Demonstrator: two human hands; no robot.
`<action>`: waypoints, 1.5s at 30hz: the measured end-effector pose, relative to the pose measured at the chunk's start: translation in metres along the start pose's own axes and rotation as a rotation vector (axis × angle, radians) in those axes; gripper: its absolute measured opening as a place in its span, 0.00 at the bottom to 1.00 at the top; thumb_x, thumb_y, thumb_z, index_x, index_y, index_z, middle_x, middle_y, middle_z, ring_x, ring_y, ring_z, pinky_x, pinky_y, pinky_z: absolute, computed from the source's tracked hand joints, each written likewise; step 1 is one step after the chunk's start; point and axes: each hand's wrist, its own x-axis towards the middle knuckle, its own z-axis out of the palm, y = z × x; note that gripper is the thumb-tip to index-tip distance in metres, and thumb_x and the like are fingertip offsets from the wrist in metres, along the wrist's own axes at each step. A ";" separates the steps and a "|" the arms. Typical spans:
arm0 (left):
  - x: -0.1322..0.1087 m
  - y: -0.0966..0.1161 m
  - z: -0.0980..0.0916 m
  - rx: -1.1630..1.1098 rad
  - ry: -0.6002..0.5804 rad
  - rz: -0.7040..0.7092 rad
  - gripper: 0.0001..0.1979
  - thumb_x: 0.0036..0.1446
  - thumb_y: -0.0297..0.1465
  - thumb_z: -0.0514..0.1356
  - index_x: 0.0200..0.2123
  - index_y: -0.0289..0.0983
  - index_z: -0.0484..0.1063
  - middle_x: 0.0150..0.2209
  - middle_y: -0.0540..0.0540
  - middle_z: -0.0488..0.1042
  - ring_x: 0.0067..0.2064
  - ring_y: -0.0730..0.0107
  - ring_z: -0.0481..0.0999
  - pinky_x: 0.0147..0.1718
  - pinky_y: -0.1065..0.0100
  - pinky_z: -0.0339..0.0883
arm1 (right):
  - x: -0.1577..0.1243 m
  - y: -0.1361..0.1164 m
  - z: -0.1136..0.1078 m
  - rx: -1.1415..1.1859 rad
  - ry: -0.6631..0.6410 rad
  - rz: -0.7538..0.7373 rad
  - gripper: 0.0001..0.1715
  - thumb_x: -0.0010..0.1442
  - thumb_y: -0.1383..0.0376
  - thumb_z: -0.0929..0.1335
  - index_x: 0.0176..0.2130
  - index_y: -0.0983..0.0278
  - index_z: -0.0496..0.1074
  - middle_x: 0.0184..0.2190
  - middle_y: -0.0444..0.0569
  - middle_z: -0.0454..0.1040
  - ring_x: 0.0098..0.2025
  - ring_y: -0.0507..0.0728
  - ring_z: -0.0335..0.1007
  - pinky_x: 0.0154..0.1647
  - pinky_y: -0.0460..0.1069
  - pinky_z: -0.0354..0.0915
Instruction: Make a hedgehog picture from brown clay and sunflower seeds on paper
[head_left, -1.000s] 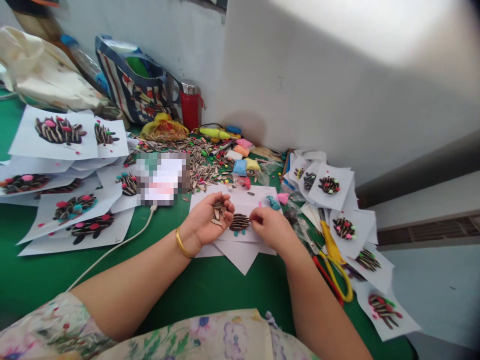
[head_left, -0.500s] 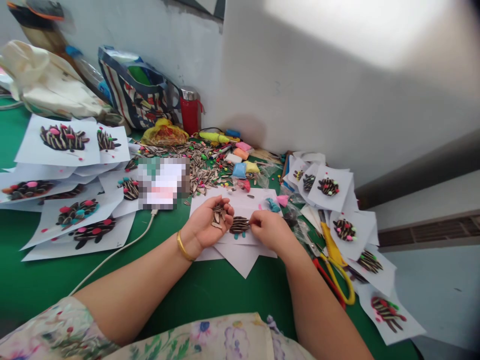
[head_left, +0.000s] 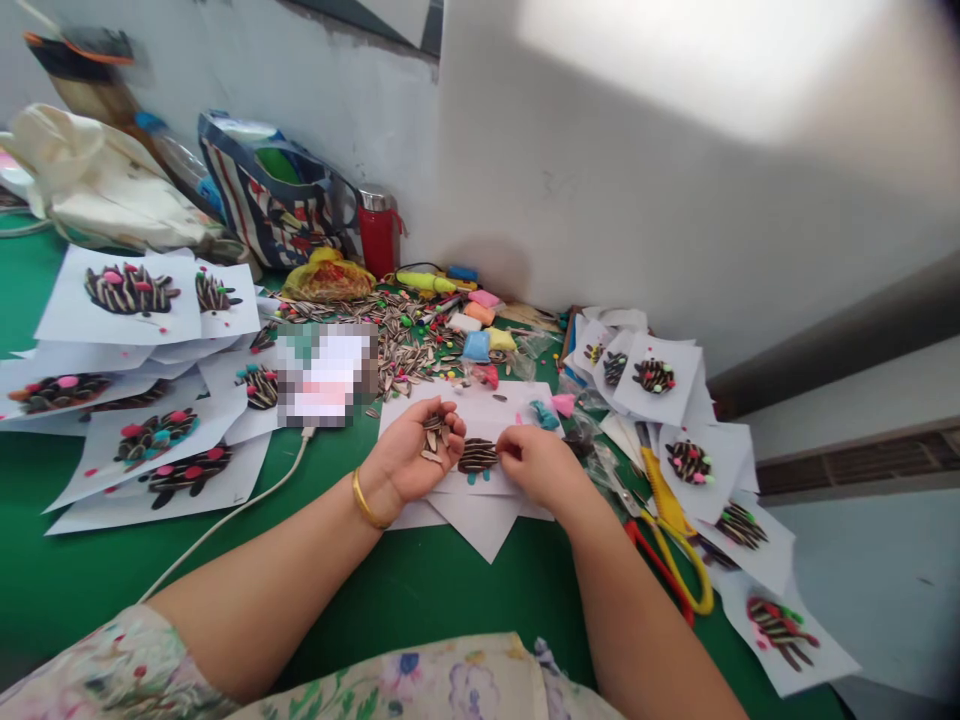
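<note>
Gently: at frame centre the left hand (head_left: 409, 462), cupped palm-up, holds striped sunflower seeds (head_left: 435, 436). The right hand (head_left: 538, 462), fingertips pinched narrow, touches the seed-covered dark clay figure (head_left: 477, 455) on the white paper sheet (head_left: 480, 518). Pressing seeds lightly, parallel to their neighbours, probably works best.

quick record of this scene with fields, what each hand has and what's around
left hand: palm up, fingers curled, cupping seeds
right hand: fingertips on the seed figure on white paper; grip unclear
near right arm: yellow scissors
behind: seed pile, clay pieces, red flask, striped bag
both sides: sheets with finished figures
surface: green table
</note>
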 end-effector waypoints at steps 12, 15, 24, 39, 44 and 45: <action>0.001 0.000 -0.001 0.007 -0.001 -0.001 0.11 0.65 0.29 0.53 0.30 0.33 0.68 0.25 0.48 0.67 0.26 0.74 0.73 0.21 0.75 0.66 | -0.001 0.003 -0.001 -0.032 0.043 -0.046 0.14 0.58 0.68 0.65 0.42 0.57 0.77 0.38 0.45 0.78 0.37 0.53 0.71 0.35 0.46 0.57; 0.002 0.001 -0.002 0.008 -0.007 0.000 0.11 0.65 0.29 0.53 0.30 0.33 0.68 0.25 0.48 0.67 0.26 0.73 0.73 0.21 0.75 0.67 | -0.001 0.003 0.001 -0.041 0.042 -0.067 0.15 0.58 0.68 0.65 0.42 0.57 0.77 0.38 0.45 0.79 0.38 0.54 0.71 0.35 0.46 0.57; 0.001 0.000 -0.001 0.012 0.017 0.007 0.10 0.65 0.29 0.54 0.30 0.33 0.68 0.25 0.48 0.67 0.26 0.73 0.73 0.21 0.75 0.68 | 0.001 0.004 0.003 -0.034 0.033 -0.091 0.16 0.59 0.69 0.64 0.42 0.57 0.78 0.39 0.46 0.79 0.40 0.55 0.72 0.39 0.46 0.60; 0.001 -0.001 -0.001 0.008 -0.004 0.000 0.10 0.65 0.28 0.53 0.30 0.33 0.68 0.25 0.48 0.68 0.26 0.74 0.73 0.22 0.75 0.68 | 0.001 0.005 0.003 0.013 0.058 -0.037 0.10 0.60 0.66 0.65 0.39 0.58 0.77 0.36 0.45 0.79 0.37 0.54 0.71 0.35 0.46 0.57; 0.001 -0.001 -0.001 0.001 0.004 0.000 0.10 0.65 0.28 0.53 0.30 0.33 0.68 0.25 0.48 0.67 0.26 0.74 0.73 0.21 0.75 0.68 | -0.001 0.004 0.001 0.031 0.053 -0.024 0.06 0.59 0.64 0.66 0.35 0.59 0.74 0.32 0.43 0.77 0.33 0.52 0.69 0.32 0.46 0.55; 0.001 -0.001 -0.001 0.001 0.004 0.001 0.11 0.65 0.28 0.53 0.30 0.33 0.68 0.25 0.48 0.67 0.26 0.74 0.73 0.21 0.75 0.68 | -0.001 0.003 0.000 0.031 0.045 -0.021 0.05 0.58 0.63 0.67 0.34 0.59 0.74 0.31 0.42 0.77 0.32 0.52 0.68 0.31 0.45 0.54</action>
